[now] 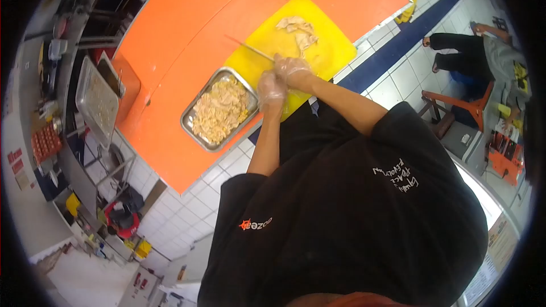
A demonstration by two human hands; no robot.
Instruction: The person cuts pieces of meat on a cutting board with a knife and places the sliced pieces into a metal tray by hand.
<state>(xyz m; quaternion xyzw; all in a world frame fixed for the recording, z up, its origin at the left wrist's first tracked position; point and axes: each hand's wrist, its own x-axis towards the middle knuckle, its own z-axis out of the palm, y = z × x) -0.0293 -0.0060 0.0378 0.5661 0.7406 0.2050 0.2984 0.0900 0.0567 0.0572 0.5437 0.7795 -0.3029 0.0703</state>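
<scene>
Black T-shirt (347, 204) foremost, right fingers (283, 65) hold a thin knife (260, 53), left fingers (268, 81) unclear; chopped beige food (220, 111) fills the steel tray (211, 147), pale pieces (294, 24) seemingly remaining.

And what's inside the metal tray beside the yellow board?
A heap of pale, chopped pieces lies inside the metal tray. They cover most of its bottom, so anything underneath can't be seen.

White floor tiles (389, 91) crossed by a dark blue band (371, 73). Orange-topped table (170, 51) at upper centre; orange-framed chair (482, 105) off right. Pale wall (23, 204) along left edge
</scene>
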